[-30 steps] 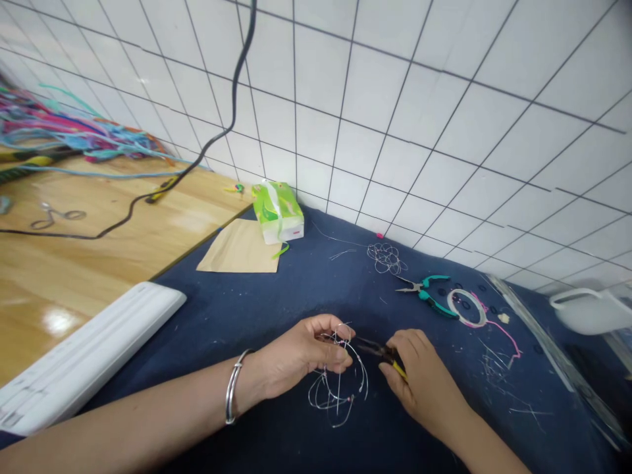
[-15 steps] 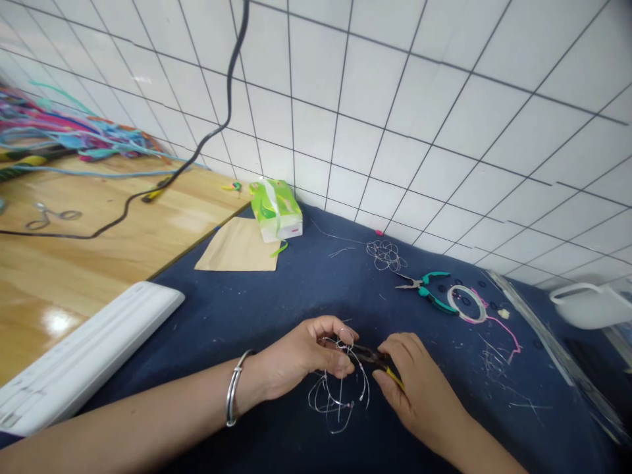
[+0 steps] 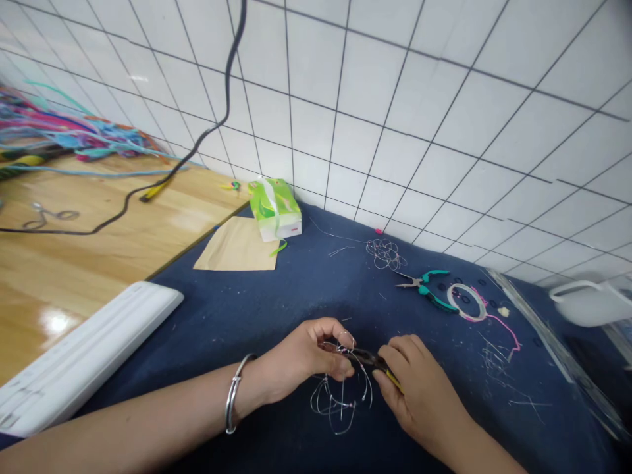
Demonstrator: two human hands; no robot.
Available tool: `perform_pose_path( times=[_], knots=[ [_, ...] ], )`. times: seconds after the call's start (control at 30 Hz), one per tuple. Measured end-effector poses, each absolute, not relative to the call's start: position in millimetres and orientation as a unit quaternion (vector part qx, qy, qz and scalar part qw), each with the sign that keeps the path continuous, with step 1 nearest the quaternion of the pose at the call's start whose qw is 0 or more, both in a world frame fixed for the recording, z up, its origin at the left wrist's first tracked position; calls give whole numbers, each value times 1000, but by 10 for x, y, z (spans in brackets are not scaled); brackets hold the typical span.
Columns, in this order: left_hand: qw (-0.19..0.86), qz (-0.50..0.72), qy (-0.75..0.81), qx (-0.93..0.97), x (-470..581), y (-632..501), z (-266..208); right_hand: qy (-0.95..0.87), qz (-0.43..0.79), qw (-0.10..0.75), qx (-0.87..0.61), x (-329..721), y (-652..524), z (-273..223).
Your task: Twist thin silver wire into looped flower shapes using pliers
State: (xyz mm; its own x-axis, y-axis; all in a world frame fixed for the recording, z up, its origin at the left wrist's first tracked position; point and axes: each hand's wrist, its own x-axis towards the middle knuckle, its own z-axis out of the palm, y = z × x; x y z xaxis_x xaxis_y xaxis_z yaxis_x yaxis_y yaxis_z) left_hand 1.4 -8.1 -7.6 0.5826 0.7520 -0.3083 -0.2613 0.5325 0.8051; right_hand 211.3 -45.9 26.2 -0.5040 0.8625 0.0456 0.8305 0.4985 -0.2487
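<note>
My left hand (image 3: pixel 316 352) pinches a looped piece of thin silvery wire (image 3: pixel 340 405) between thumb and fingers, its loops hanging below. Wrapped round yellow-handled pliers (image 3: pixel 392 378), my right hand (image 3: pixel 415 382) holds them pointing left. The dark jaws of the pliers reach the wire beside my left fingertips; whether they grip it I cannot tell. A second flower-shaped wire piece (image 3: pixel 385 253) lies on the dark blue mat, near a pair of teal-handled long-nose pliers (image 3: pixel 434 289).
A white spool ring (image 3: pixel 467 303) with pink cord and wire scraps (image 3: pixel 496 359) lie on the right. Behind stand a green tissue pack (image 3: pixel 275 207) and brown paper (image 3: pixel 237 247). A white device (image 3: pixel 99 345) lies left. A black cable (image 3: pixel 197 141) crosses above a wooden table with scissors (image 3: pixel 49 216).
The wire loops have shifted very slightly to the right. Both hands keep nearly the same place and hold.
</note>
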Motion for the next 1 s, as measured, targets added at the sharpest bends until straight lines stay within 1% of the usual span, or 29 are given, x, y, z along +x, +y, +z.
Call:
perform_pose_path(
  times=[0.2,0.57,0.77,1.0],
  knots=[
    [811,311,332,369,24,-94,-66,-860,100,65,-496,2102,-460,260],
    [771,328,361,408,56,-102,-26,-866,88,67,-488,2115,-465,273],
    [775,338,353,401,58,-101,-48,-866,89,67,-488,2127,-452,279],
    [770,340,351,410,61,-97,-94,-855,55,71,-510,2120,-455,268]
  ],
)
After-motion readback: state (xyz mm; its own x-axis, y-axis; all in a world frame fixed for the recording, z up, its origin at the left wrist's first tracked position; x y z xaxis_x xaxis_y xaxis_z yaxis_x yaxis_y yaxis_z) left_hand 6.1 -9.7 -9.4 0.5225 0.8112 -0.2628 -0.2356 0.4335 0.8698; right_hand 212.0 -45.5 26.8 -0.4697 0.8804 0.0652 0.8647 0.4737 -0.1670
